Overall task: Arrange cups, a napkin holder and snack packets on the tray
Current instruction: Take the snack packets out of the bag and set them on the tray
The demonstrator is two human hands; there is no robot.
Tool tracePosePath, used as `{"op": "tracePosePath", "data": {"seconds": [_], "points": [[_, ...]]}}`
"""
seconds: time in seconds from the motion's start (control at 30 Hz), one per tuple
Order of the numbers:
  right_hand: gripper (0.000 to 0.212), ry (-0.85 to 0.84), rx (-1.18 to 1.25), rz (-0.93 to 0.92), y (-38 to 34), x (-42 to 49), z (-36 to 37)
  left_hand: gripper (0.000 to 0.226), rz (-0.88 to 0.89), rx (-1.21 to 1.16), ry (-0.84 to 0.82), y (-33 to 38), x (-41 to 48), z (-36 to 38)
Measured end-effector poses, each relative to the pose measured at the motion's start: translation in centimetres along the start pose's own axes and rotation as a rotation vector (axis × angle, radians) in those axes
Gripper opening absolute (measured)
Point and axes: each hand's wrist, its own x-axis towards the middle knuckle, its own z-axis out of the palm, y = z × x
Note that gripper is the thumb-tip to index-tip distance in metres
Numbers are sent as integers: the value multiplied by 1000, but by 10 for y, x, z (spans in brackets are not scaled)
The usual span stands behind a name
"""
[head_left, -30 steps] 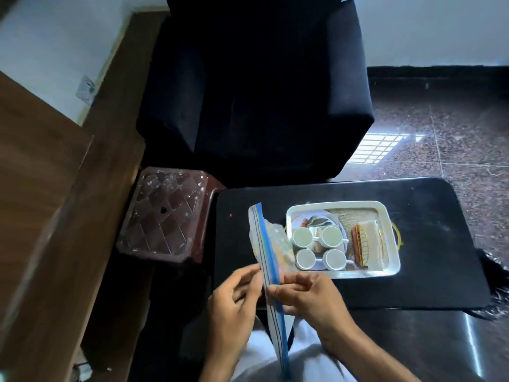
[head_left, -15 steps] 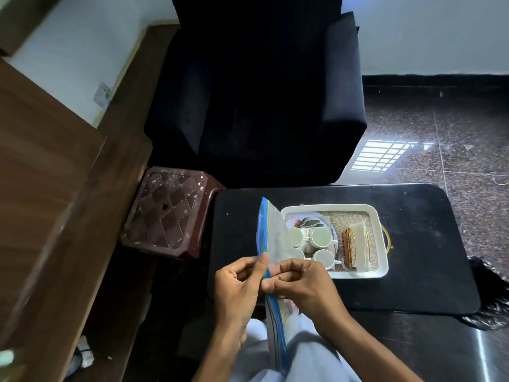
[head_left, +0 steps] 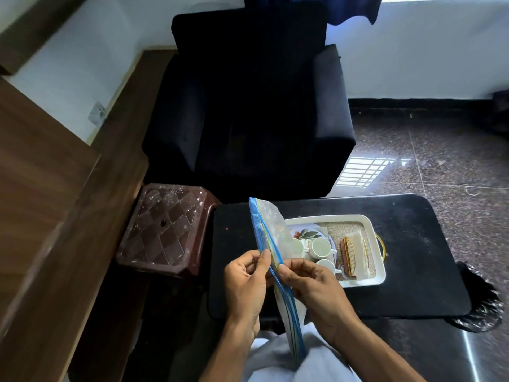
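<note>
A white tray sits on the black table. In it stand white cups on a leaf-print plate, and to their right a gold wire napkin holder with white napkins. In front of the tray I hold up a clear zip bag with a blue seal strip, edge-on, over my lap. My left hand and my right hand pinch the seal from either side at its middle. The bag hides the tray's left end and part of the cups.
A black armchair stands behind the table. A dark red plastic stool sits left of the table, next to a wooden desk. Granite floor lies to the right, and a black fringed thing at the table's right corner.
The view has tilted up, showing more of the armchair. Both hands stay pinched on the bag's seal, with the left thumb now pressed higher against the strip.
</note>
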Motion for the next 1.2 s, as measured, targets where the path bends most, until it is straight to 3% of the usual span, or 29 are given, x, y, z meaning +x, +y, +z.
{"op": "tracePosePath", "data": {"seconds": [0.07,0.27,0.43,0.57,0.73,0.83,0.93,1.07,1.2], "points": [[4,21,35,-4,0,-3,8,27,-28,-46,-20,2,3,-4],[28,28,240,-4,2,-5,30,26,-184,-250,-67,8,8,-18],[13,107,406,12,6,-2,34,20,-320,-371,-101,9,21,-38],[35,166,515,9,4,-5,21,21,-367,-437,-77,8,38,-63],[23,239,656,17,-6,-7,9,52,-381,-518,-12,16,58,-95],[21,169,651,13,-12,-7,7,52,-353,-490,8,20,58,-103],[19,11,518,-9,-17,-10,13,29,-273,-407,18,22,45,-88],[7,-137,357,-31,-21,-11,5,27,-189,-185,156,7,24,-48],[11,-178,285,-19,-30,-8,-32,19,-165,-167,289,-11,8,2]]}}
